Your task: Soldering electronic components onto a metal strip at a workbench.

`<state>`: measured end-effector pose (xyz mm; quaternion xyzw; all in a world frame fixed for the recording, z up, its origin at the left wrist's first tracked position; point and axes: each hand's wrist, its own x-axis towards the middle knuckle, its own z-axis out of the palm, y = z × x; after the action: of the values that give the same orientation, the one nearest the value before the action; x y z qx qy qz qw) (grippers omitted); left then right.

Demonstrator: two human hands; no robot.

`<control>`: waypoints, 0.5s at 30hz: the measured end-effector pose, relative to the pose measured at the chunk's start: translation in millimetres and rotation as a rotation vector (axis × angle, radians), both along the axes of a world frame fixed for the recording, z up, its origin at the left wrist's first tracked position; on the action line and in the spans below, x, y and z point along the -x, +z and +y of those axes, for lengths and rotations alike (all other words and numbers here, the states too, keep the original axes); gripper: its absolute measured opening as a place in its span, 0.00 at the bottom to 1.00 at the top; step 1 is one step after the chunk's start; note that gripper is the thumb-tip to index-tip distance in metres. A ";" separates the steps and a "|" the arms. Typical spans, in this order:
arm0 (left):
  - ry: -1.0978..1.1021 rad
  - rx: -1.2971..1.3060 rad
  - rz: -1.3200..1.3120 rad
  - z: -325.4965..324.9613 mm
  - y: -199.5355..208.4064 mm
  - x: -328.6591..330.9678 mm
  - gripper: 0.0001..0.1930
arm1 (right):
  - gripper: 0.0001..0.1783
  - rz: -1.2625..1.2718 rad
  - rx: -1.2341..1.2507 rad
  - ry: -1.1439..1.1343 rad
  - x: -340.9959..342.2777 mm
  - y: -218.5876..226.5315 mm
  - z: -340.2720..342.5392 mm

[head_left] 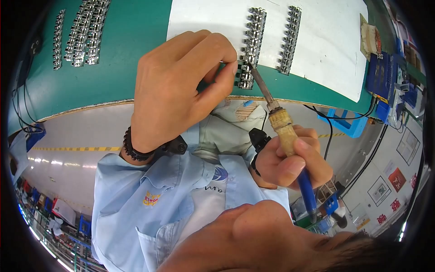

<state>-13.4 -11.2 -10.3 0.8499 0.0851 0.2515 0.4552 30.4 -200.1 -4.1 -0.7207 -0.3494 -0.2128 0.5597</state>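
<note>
Metal-part row (254, 38), just right of our left grip (174, 79) | left pinched on a thin piece (222, 61), right grip (294, 161) clamped around soldering iron (283, 127) | we're probably soldering; next move calls for a steady tip | shirt (131, 181) and wall (362, 190) bear lettering

Bench (118, 54): surfaced in green, edged in tan.
Floor (77, 174): pale, reflective, crossed by a yellow striped line (81, 148).
Wall (385, 154): whitish; framed sheets (379, 190) and a red poster (397, 179) are mounted.
Lighting: bright strips (34, 233) are shown at the lower left.
</note>
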 end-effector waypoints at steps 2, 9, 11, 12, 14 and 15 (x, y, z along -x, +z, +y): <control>-0.007 0.003 -0.001 -0.1 0.1 0.0 0.08 | 0.18 0.005 0.028 0.030 -1.3 0.9 -1.2; 0.006 -0.070 0.008 -1.2 -2.0 -0.5 0.08 | 0.18 0.036 0.034 0.050 -1.7 0.8 -4.0; 0.003 -0.108 0.004 -1.4 -3.6 -1.0 0.07 | 0.18 0.040 0.030 0.080 -2.3 1.4 -4.4; 0.001 -0.124 0.003 -1.5 -4.2 -1.1 0.08 | 0.17 0.032 0.052 0.075 -2.3 1.7 -4.3; 0.009 -0.133 0.004 -2.1 -4.9 -0.9 0.08 | 0.16 0.020 0.068 0.093 -2.6 1.4 -3.7; 0.009 -0.115 -0.017 -2.2 -5.0 -0.6 0.08 | 0.16 -0.010 0.032 0.067 -2.0 0.3 -2.8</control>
<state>-12.8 -13.5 -15.3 0.8721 0.0705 0.2652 0.4052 32.5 -202.9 -3.8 -0.7163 -0.3793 -0.1919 0.5533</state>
